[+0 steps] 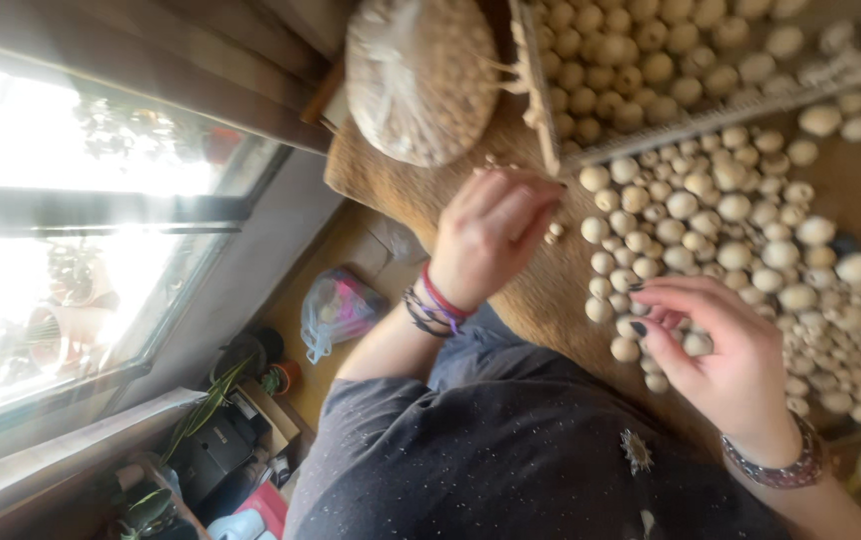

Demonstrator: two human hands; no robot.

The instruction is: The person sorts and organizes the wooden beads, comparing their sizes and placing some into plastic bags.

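We saw the left hand (pixel 491 235) held above the brown worktop (pixel 401 185), its back turned to the camera, the fingers curled inward and pressed close together; whether it pinched anything we could not tell. A few small beads (pixel 553 233) lay just beside its fingertips. Red and dark cords wrapped that wrist. The right hand (pixel 726 350) reached in from the lower right, palm side partly up, fingers bent and loosely gathered, the thumb and forefinger closing on a pale wooden bead (pixel 696 343). A beaded bracelet circled its wrist.

Taking the loose spread of round wooden beads (pixel 751 250) as our landmark: it covered the worktop under and beyond the right hand, in mixed sizes. Just above that spread stood a pale wooden tray (pixel 541 100), its rim between the two lots, filled with larger beads of the same colour. To the left of the tray, well apart from the spread, a clear plastic bag (pixel 421 80) bulged with small beads, resting on the worktop's edge. Far below and left of the spread, on the floor, lay a small plastic bag (pixel 336 310) with something pink inside.
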